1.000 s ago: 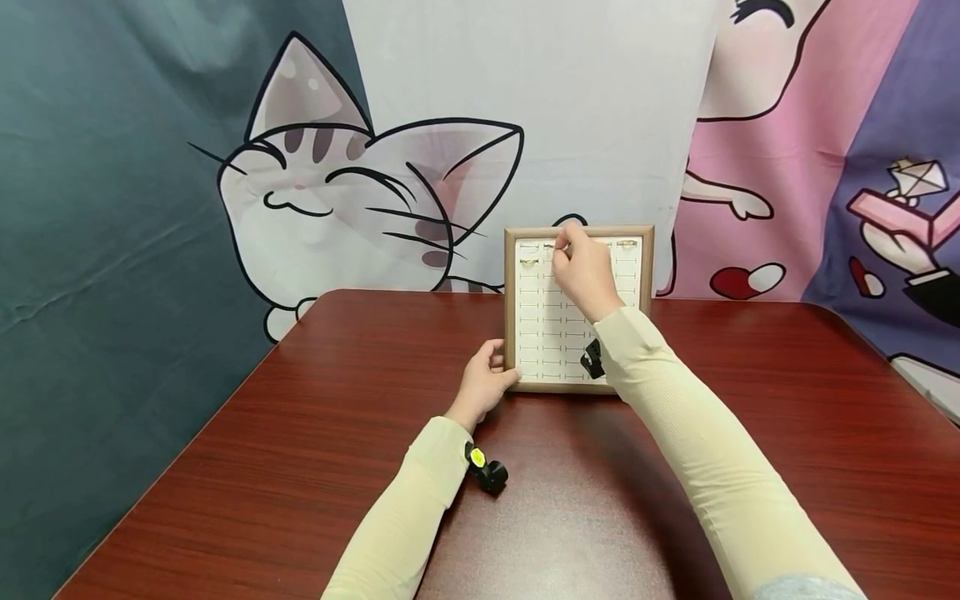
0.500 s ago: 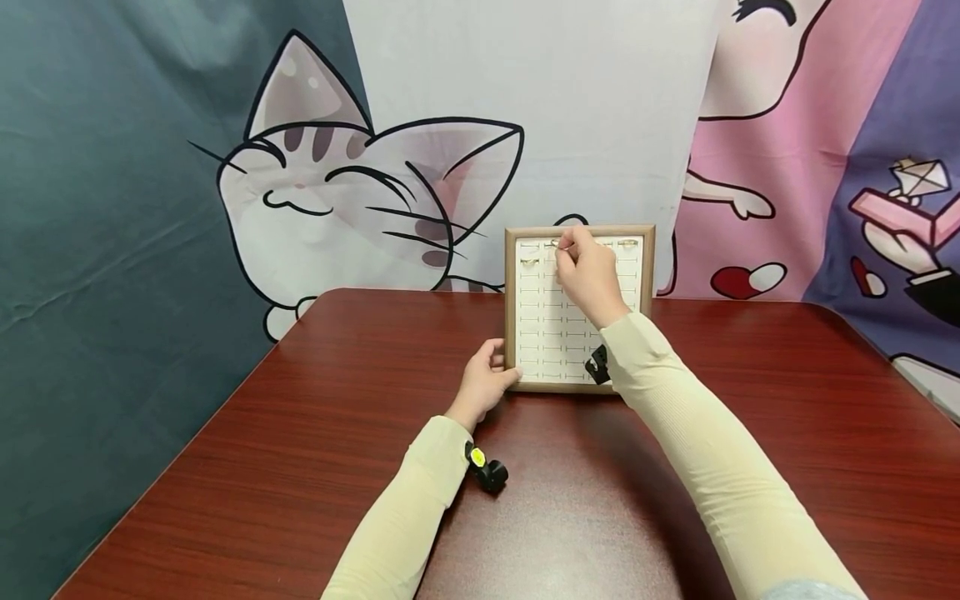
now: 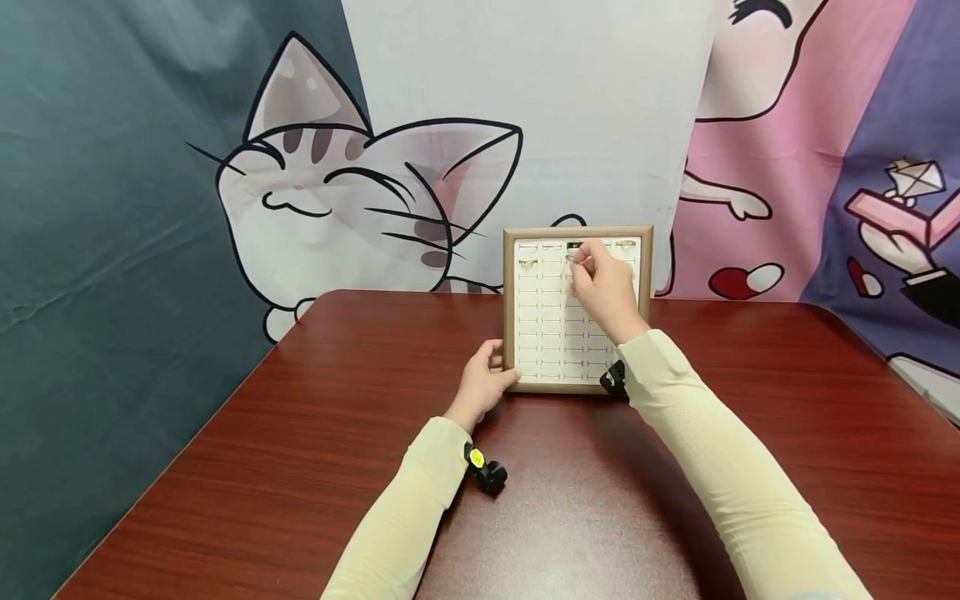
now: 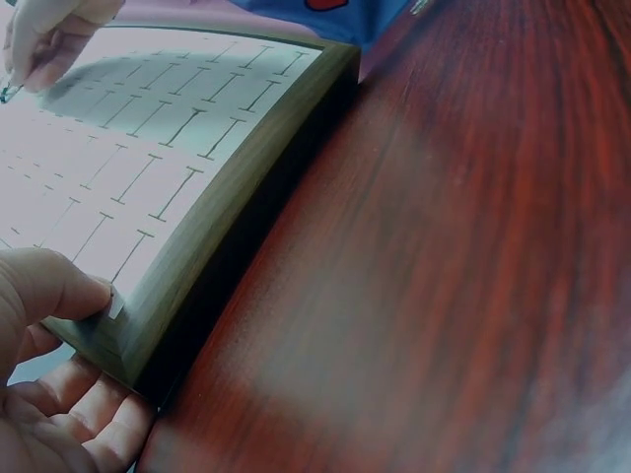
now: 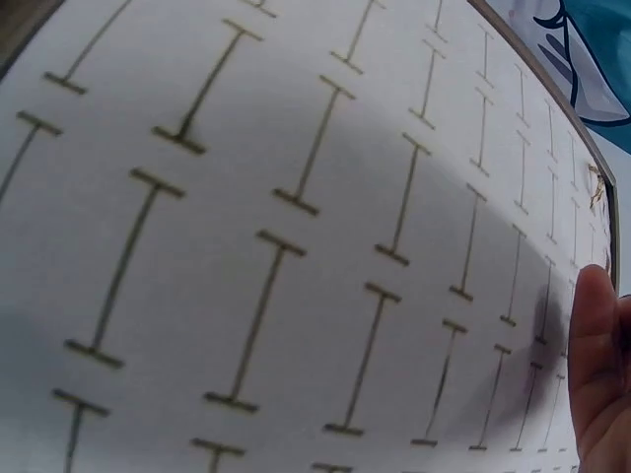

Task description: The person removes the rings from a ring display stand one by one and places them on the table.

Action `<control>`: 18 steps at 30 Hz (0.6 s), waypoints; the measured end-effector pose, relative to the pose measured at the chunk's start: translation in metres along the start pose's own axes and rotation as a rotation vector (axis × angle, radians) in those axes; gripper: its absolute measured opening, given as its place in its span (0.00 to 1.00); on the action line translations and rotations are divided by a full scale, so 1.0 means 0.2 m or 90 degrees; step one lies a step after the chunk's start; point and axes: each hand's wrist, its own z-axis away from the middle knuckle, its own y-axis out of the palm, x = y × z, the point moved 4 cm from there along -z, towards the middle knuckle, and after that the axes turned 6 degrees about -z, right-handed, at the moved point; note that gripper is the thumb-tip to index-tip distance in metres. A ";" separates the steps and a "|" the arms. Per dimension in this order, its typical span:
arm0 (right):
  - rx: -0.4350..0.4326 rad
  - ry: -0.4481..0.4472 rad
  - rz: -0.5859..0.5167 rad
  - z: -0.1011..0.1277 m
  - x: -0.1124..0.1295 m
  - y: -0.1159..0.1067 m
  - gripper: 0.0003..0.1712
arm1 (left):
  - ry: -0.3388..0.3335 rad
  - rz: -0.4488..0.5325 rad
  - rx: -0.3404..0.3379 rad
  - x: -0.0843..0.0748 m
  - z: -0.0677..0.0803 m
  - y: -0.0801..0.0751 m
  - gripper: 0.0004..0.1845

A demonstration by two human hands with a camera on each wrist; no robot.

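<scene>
A wood-framed ring display board [image 3: 551, 321] with a white slotted face stands propped up on the table. My left hand [image 3: 482, 385] grips its lower left corner. In the left wrist view, the left thumb [image 4: 59, 286] lies on the front and the fingers curl beneath. My right hand [image 3: 603, 287] pinches a small ring [image 3: 571, 258] before the upper part of the board, just below the top row. Gold-coloured rings sit in the board: one ring [image 3: 528, 262] at left in the second row, another ring [image 3: 626, 243] at top right. The right hand hides some slots.
The reddish-brown wooden table [image 3: 360, 400] surrounds the board. Behind it hangs a cartoon cat backdrop [image 3: 322, 208]. A small black wrist camera [image 3: 489, 475] sits at the left cuff.
My right hand has drawn the ring away from the top row's second column and moved right and slightly down. A dark spot now shows in the third column's top slot. The left hand stays put.
</scene>
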 end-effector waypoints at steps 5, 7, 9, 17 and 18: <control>-0.003 0.006 0.004 0.03 -0.04 -0.02 0.02 | 0.001 -0.001 -0.003 0.00 0.00 0.00 0.29; -0.009 0.006 0.018 0.04 -0.05 -0.03 0.01 | 0.004 -0.001 -0.005 0.00 -0.01 0.00 0.29; -0.017 0.008 0.029 0.05 -0.07 -0.04 0.01 | 0.004 -0.001 -0.006 0.00 -0.01 0.00 0.29; -0.022 -0.003 0.028 0.07 -0.09 -0.06 0.02 | 0.004 0.001 -0.002 0.01 -0.01 0.00 0.29; -0.021 -0.002 0.026 0.08 -0.09 -0.07 0.02 | 0.004 0.000 -0.002 0.00 -0.01 0.00 0.29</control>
